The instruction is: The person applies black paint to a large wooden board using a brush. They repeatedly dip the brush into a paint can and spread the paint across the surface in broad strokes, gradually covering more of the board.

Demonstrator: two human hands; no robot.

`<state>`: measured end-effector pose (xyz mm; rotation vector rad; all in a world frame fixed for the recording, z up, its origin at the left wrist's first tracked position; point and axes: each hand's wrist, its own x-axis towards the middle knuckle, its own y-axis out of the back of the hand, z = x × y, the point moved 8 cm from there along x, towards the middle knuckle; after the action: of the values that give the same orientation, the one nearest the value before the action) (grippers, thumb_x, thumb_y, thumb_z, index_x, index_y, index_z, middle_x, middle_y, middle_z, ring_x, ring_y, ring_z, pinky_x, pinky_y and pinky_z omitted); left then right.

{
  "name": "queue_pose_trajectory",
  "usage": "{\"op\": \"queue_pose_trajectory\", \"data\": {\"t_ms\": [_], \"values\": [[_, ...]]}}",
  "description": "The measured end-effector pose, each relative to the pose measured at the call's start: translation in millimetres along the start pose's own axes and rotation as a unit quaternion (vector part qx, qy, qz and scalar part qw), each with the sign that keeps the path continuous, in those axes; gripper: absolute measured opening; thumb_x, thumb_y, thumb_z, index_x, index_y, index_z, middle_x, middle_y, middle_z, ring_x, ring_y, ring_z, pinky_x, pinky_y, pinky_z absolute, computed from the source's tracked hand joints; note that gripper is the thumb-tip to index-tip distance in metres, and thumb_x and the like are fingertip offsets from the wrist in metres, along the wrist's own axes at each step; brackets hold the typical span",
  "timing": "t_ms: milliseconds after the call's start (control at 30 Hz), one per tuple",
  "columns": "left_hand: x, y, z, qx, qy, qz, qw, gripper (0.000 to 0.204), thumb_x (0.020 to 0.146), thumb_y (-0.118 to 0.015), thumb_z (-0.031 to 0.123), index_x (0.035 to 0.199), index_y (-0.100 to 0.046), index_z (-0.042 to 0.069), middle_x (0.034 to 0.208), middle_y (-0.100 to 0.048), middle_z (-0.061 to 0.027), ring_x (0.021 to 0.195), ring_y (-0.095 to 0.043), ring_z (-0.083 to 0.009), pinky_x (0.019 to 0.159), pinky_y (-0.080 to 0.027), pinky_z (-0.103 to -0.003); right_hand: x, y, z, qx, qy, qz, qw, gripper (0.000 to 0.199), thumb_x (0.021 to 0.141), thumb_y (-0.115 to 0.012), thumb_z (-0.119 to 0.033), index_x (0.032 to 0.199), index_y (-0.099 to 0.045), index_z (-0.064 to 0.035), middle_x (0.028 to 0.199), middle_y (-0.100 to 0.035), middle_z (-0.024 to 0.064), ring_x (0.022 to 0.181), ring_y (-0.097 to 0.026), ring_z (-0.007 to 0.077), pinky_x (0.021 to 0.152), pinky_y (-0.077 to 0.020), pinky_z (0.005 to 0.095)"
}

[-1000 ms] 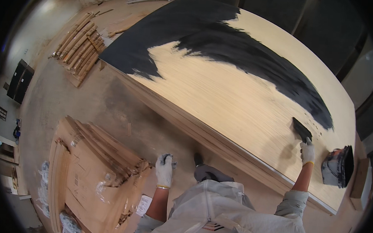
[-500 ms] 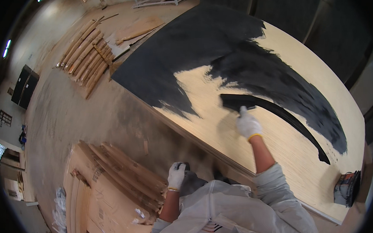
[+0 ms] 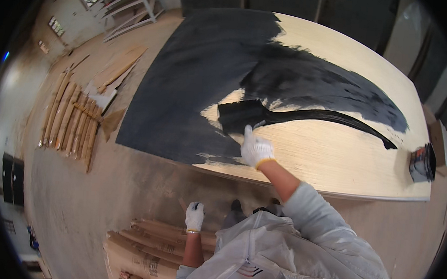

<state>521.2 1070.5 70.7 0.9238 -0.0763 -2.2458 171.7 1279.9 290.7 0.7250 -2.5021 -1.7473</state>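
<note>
A large pale wood-grain board (image 3: 303,164) lies before me, much of its far and left surface covered in black coating (image 3: 186,82). My right hand (image 3: 257,149), in a white knit glove with a yellow cuff, is closed on a flat spreader (image 3: 259,124) whose blade is mostly lost against the black. A fresh wet black streak (image 3: 326,114) curves from the tool toward the board's right end. Off the near edge of the board, my left hand (image 3: 194,217), also gloved, is curled closed; a dark patch shows at its fingers, and what it holds, if anything, is unclear.
A tub (image 3: 422,164) with black smears stands at the board's right end. Cardboard-wrapped bundles (image 3: 70,116) lie on the floor at left, and a cardboard stack (image 3: 156,257) sits near my left arm. Dark panels (image 3: 351,20) stand behind the board; a metal rack (image 3: 132,8) is farther back.
My right hand has drawn the spreader leftward, stretching the black streak to the coated left part. The view has turned. My left hand stays curled beside my body.
</note>
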Motion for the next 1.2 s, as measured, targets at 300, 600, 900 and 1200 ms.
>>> {"op": "queue_pose_trajectory", "data": {"t_ms": [300,600,900,1200], "values": [[39,-46,-55,0.258,-0.059,-0.116,0.957,0.028,0.098,-0.069,0.026,0.108,-0.075,0.000,0.100,-0.080,-0.0188,0.094,-0.077,-0.0305,0.086,-0.058,-0.041,-148,60,168,-0.043,-0.195,-0.003,0.980,0.063,0.104,-0.054,-0.031,0.163,-0.046,-0.0129,0.111,-0.078,0.0288,0.103,-0.076,0.0453,0.095,-0.0569,0.0567],[17,-110,-2,0.138,-0.078,-0.103,0.982,0.014,0.102,-0.065,0.015,0.107,-0.072,0.003,0.091,-0.072,-0.0059,0.077,-0.067,-0.0144,0.071,-0.057,-0.033,-191,163,517,-0.036,-0.366,0.136,0.920,0.060,0.101,-0.052,-0.032,0.160,-0.055,-0.0229,0.136,-0.071,0.0259,0.126,-0.069,0.0434,0.110,-0.0530,0.0513],[-142,-185,66,-0.014,-0.188,0.117,0.975,0.016,0.107,-0.055,0.006,0.116,-0.067,0.001,0.100,-0.066,-0.0071,0.086,-0.061,-0.0143,0.073,-0.053,-0.031,-164,267,719,-0.020,-0.365,0.110,0.924,0.056,0.104,-0.055,-0.030,0.158,-0.056,-0.0162,0.148,-0.066,0.0230,0.136,-0.063,0.0439,0.114,-0.0516,0.0503],[-275,-312,194,0.302,-0.574,0.219,0.729,0.028,0.097,-0.064,0.011,0.122,-0.068,-0.001,0.124,-0.067,-0.0230,0.116,-0.061,-0.0452,0.105,-0.047,-0.055,-189,251,655,-0.046,-0.285,0.057,0.956,0.051,0.102,-0.050,-0.025,0.152,-0.059,-0.0227,0.135,-0.073,0.0229,0.126,-0.070,0.0418,0.105,-0.0551,0.0531]]}}
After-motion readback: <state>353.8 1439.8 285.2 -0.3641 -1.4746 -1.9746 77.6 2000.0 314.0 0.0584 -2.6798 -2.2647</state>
